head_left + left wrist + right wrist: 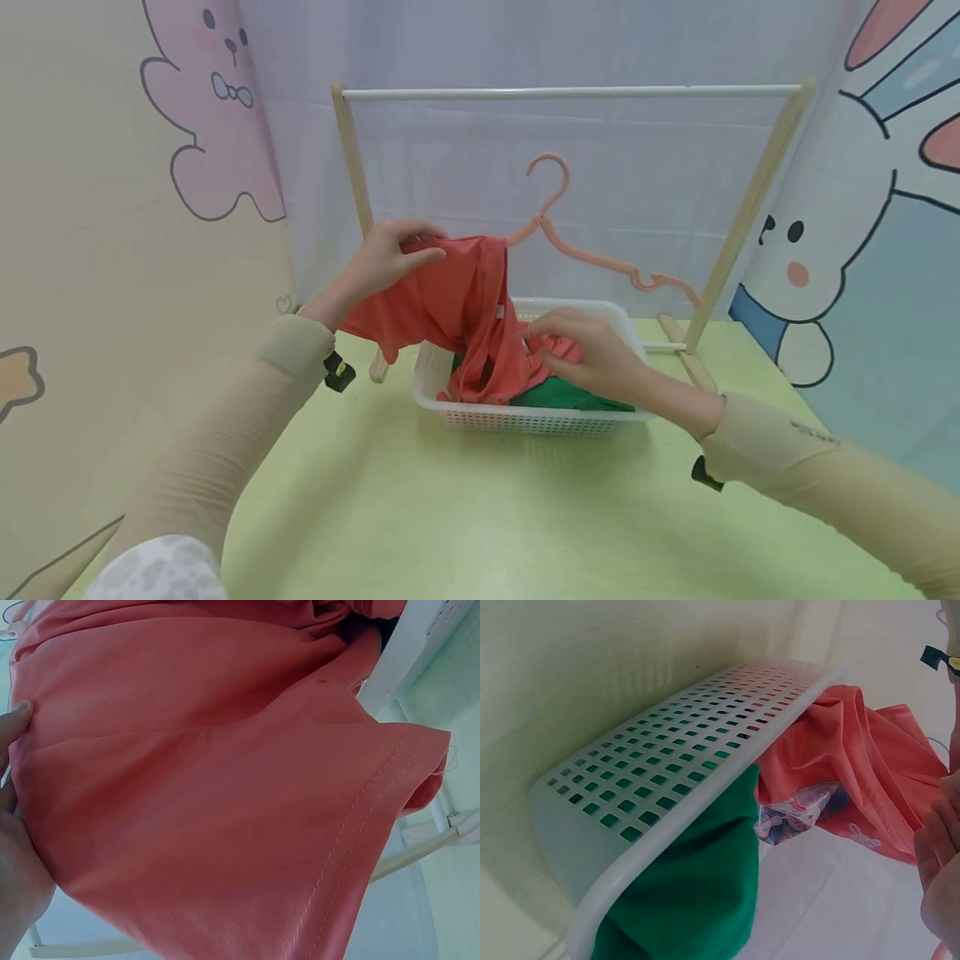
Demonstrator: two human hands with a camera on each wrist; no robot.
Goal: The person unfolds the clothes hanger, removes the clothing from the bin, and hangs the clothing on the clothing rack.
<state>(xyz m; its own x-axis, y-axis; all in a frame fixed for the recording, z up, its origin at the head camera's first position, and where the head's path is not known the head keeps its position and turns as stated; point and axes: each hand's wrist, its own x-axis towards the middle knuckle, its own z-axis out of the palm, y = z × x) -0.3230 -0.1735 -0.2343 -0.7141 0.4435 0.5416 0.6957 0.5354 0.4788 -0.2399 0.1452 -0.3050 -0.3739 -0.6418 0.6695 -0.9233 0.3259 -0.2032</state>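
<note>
My left hand (393,254) grips the upper edge of a red T-shirt (450,292), thumb in front. Its stitched sleeve (322,825) spreads across the left wrist view. A pink hanger (592,254) stands tilted, its hook below the rail; the left arm of the hanger disappears at the shirt. The shirt's lower part droops into a white basket (540,421). Beside that part is my right hand (592,350), thumb and fingers apart and loosely bent. In the right wrist view, the fingers (937,832) lie near the shirt with nothing visibly pinched.
Green cloth (570,394) lies in the basket, with patterned cloth (799,814) beside the shirt. Behind the basket stands a rack with a white rail (570,93) and wooden legs (750,217). Everything stands on a pale green table (480,508) against curtains with cartoon animals.
</note>
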